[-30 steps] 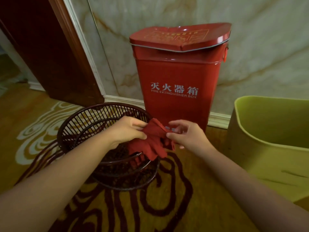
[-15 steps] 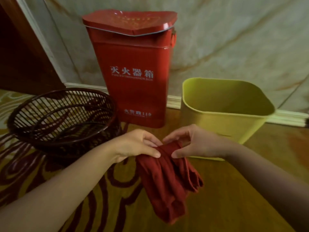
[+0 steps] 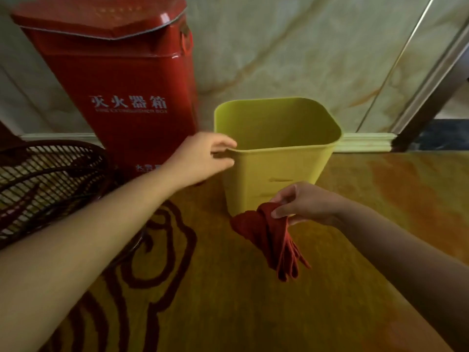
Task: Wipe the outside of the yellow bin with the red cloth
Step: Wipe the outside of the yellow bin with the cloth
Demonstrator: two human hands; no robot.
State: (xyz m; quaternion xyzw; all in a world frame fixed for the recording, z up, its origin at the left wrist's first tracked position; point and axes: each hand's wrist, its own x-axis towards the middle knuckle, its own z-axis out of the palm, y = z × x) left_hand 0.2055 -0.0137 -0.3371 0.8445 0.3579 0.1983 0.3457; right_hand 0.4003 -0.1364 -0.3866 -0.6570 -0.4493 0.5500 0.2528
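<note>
Wiping seems not yet begun: yellow bin (image 3: pixel 276 174) is gripped at its rim by left hand (image 3: pixel 203 158); red cloth (image 3: pixel 269 237) is pinched in right hand (image 3: pixel 304 204).

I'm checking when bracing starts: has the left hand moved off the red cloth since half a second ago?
Yes. The left hand has let go of the red cloth and gone up to the yellow bin, gripping its near-left rim beside the red box.
</note>
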